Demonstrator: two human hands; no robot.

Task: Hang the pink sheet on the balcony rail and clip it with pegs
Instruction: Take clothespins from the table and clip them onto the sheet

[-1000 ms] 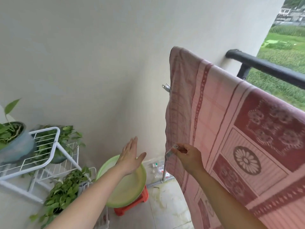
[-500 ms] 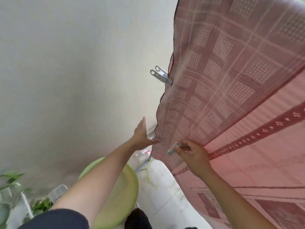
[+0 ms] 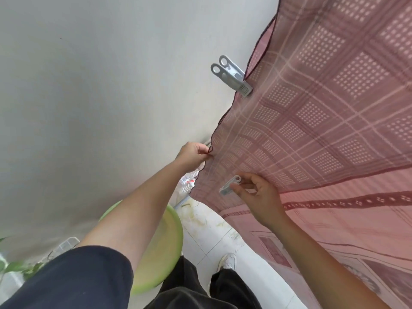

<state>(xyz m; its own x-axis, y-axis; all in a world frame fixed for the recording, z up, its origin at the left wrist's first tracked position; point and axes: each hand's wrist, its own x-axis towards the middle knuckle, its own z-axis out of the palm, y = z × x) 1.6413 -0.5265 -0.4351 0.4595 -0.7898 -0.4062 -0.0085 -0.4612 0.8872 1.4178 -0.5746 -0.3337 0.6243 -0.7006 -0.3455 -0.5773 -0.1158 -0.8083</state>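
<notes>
The pink sheet (image 3: 316,121) with a checked border hangs down the right side of the view; the rail is out of frame. A metal peg (image 3: 231,75) is clipped on the sheet's left edge, higher up. My left hand (image 3: 192,156) pinches that same edge lower down. My right hand (image 3: 256,197) holds a second metal peg (image 3: 229,186) in front of the sheet, a little below and right of the left hand.
A plain white wall fills the left. Below stand a light green basin (image 3: 169,239), a plant (image 3: 13,268) with a white wire rack at the lower left, and white floor tiles (image 3: 207,228) with my shoe (image 3: 227,262).
The view has moved in close to the sheet. My left hand went from open in the air to pinching the sheet's edge. My right hand still holds the peg.
</notes>
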